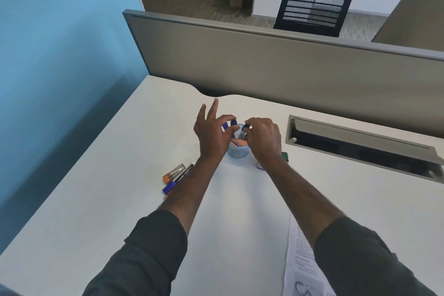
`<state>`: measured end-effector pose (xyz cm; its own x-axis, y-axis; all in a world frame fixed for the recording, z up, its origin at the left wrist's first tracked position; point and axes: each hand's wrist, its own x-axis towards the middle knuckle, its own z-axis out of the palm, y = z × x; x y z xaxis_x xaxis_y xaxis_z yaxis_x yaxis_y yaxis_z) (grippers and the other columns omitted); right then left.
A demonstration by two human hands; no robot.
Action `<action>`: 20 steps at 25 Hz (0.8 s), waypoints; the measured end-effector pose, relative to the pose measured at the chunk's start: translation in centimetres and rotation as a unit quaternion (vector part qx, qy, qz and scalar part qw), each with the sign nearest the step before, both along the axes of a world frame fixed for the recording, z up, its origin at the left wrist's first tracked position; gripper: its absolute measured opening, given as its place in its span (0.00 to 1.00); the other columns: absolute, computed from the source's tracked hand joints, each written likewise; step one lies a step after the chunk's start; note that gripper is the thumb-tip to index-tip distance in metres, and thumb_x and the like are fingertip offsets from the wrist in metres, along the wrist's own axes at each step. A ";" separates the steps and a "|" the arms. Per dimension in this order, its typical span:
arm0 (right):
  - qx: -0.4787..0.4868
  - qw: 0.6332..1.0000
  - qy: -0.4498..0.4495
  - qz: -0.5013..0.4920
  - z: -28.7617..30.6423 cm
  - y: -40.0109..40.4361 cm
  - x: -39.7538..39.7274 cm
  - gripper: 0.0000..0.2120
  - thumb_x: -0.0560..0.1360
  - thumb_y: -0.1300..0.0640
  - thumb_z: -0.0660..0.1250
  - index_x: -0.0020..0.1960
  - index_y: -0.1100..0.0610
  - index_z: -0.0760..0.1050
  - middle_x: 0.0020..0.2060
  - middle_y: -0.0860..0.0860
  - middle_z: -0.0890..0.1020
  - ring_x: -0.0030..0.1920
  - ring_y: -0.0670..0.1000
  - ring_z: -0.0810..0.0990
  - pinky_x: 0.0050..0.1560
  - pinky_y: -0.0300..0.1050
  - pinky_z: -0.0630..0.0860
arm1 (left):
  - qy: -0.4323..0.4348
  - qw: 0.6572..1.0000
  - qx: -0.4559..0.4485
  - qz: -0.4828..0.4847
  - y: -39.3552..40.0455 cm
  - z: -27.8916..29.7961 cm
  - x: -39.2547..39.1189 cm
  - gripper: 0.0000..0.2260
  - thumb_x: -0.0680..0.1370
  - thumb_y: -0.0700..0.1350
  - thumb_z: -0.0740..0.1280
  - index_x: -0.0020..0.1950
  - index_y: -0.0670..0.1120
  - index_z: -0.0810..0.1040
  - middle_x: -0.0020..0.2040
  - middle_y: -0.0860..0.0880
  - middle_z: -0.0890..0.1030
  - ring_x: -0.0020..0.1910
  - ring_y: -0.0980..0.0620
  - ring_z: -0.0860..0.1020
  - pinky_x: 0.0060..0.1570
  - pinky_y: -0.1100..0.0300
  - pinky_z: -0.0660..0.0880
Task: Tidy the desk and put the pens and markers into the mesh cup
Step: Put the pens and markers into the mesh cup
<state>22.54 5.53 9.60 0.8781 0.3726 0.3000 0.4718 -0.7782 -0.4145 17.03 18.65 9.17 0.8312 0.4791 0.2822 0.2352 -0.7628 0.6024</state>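
A light blue mesh cup [237, 151] stands on the white desk [115, 199] between my hands, with several pens and markers upright in it. My left hand [211, 132] pinches a blue pen cap [232, 123] at the cup's rim with thumb and index finger, its other fingers spread upward. My right hand [264, 138] pinches another blue-capped pen [245, 127] over the cup. Left of my left forearm lie a blue-capped marker [178, 180] and an orange-ended clear item [173, 171].
A small green object [285, 155] and a small card [260, 166] sit beside my right wrist. Printed papers [300, 259] lie at the front right. A cable tray [360, 149] is recessed at the right. A grey partition [264, 60] backs the desk.
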 end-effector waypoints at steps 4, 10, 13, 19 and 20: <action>-0.042 0.999 0.006 0.008 -0.4 0.1 0.0 0.07 0.74 0.60 0.68 0.49 0.57 0.84 0.43 0.53 0.86 0.47 0.57 0.79 0.48 0.49 0.72 | 0.022 0.999 0.027 -0.011 0.1 -0.9 -0.5 0.11 0.74 0.50 0.75 0.56 0.54 0.84 0.79 0.50 0.62 0.79 0.42 0.55 0.70 0.43 0.60; -0.048 0.998 -0.010 0.025 -0.1 0.0 -0.7 0.04 0.73 0.61 0.71 0.47 0.56 0.84 0.40 0.54 0.85 0.53 0.59 0.80 0.55 0.52 0.70 | 0.013 0.996 0.076 -0.037 0.4 -2.0 -1.1 0.08 0.77 0.47 0.72 0.56 0.53 0.85 0.80 0.50 0.62 0.79 0.41 0.54 0.71 0.42 0.60; -0.040 0.998 -0.011 0.036 0.1 0.0 -1.4 0.09 0.73 0.61 0.73 0.53 0.58 0.84 0.48 0.56 0.86 0.61 0.60 0.78 0.62 0.54 0.69 | 0.010 0.996 0.079 -0.044 0.4 -1.7 -1.7 0.13 0.77 0.46 0.72 0.61 0.53 0.83 0.80 0.48 0.61 0.79 0.40 0.56 0.71 0.41 0.62; 0.010 0.997 -0.061 0.048 1.1 0.9 -4.0 0.10 0.70 0.64 0.75 0.51 0.61 0.83 0.46 0.57 0.85 0.49 0.61 0.80 0.52 0.52 0.72 | -0.022 0.998 0.053 -0.021 2.8 -1.7 -5.8 0.20 0.79 0.46 0.70 0.71 0.51 0.75 0.79 0.47 0.63 0.77 0.42 0.63 0.70 0.49 0.66; 0.017 0.996 -0.068 0.052 1.2 1.2 -4.5 0.09 0.71 0.63 0.74 0.51 0.60 0.82 0.45 0.56 0.84 0.47 0.60 0.79 0.50 0.51 0.72 | -0.035 0.999 0.023 -0.020 3.3 -1.9 -6.7 0.21 0.79 0.45 0.70 0.72 0.49 0.74 0.78 0.46 0.66 0.75 0.43 0.66 0.70 0.50 0.67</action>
<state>18.05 6.73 10.78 0.7851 0.4477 0.4281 0.6034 -0.7088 -0.3653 10.34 21.93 7.29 0.8269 0.4301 0.3622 0.1615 -0.7987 0.5797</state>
